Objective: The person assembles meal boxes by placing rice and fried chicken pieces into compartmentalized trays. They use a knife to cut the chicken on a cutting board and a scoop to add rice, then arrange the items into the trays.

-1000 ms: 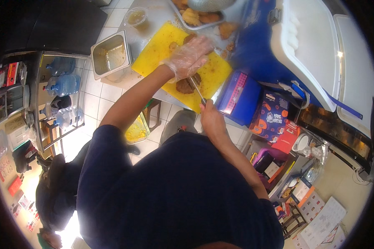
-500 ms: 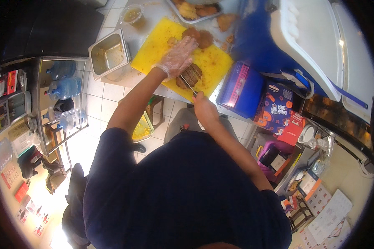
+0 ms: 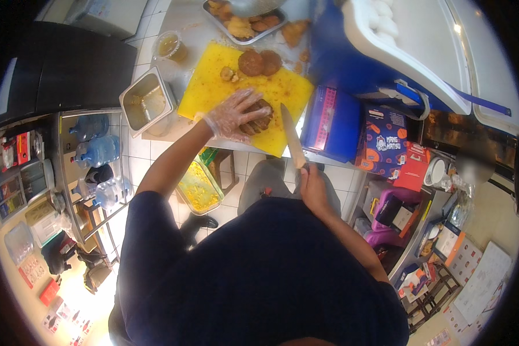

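My left hand (image 3: pixel 230 115), in a clear plastic glove, rests over a sliced brown patty (image 3: pixel 262 120), its fingers and thumb spread around the slices. The patty lies near the front edge of a yellow cutting board (image 3: pixel 207 75), partly hidden by the glove. My bare right hand (image 3: pixel 313 187) grips a kitchen knife (image 3: pixel 293 138) by the handle. The blade points away from me over the board's right part, apart from the patty. Two round brown patties (image 3: pixel 250 63) and a small pale-brown piece (image 3: pixel 227 74) sit farther back on the board.
Left of the board stand a metal pan (image 3: pixel 146 102) and a plastic cup of liquid (image 3: pixel 171 47). Behind is a tray of fried pieces (image 3: pixel 242 26). A blue box (image 3: pixel 331 127) adjoins the board's right side. Below the table's edge is a container of yellow food (image 3: pixel 200 187).
The knife has come off the patty and swung right, toward me. My left hand has moved nearer and now spreads around the slices.
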Demonstrator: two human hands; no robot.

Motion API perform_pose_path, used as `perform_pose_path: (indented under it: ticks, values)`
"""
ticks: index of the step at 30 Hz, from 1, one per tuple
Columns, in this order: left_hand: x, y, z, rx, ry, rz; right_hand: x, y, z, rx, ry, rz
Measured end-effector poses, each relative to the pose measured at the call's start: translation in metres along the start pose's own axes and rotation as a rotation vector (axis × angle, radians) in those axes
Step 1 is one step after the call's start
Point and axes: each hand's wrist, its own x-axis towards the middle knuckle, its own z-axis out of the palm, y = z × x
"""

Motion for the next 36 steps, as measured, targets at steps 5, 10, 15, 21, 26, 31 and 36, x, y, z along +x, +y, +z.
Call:
perform_pose_path:
  ticks: [5, 10, 15, 21, 26, 31, 36]
  values:
    - [0.029, 0.004, 0.021, -0.242, -0.018, -0.140, 0.012, -0.005, 0.022, 0.166, 0.038, -0.061]
    - [0.044, 0.044, 0.048, -0.205, 0.339, -0.566, 0.028, -0.014, 0.041, 0.354, -0.025, -0.055]
    - [0.057, 0.064, 0.049, -0.252, 0.585, -0.785, 0.049, -0.028, 0.050, 0.470, -0.069, -0.077]
    - [0.071, 0.076, 0.009, -0.160, 0.620, -0.777, 0.036, -0.054, 0.003, 0.546, -0.131, -0.083]
    - [0.076, 0.114, -0.002, -0.010, 0.576, -0.944, 0.015, -0.019, 0.005, 0.469, 0.037, -0.602]
    - [0.145, 0.237, -0.056, 0.032, 0.705, -0.811, -0.061, 0.022, -0.078, 0.628, -0.097, -0.300]
    - [0.260, 0.402, -0.020, -0.265, 0.682, -0.430, -0.183, 0.150, -0.123, 0.729, 0.370, -0.265]
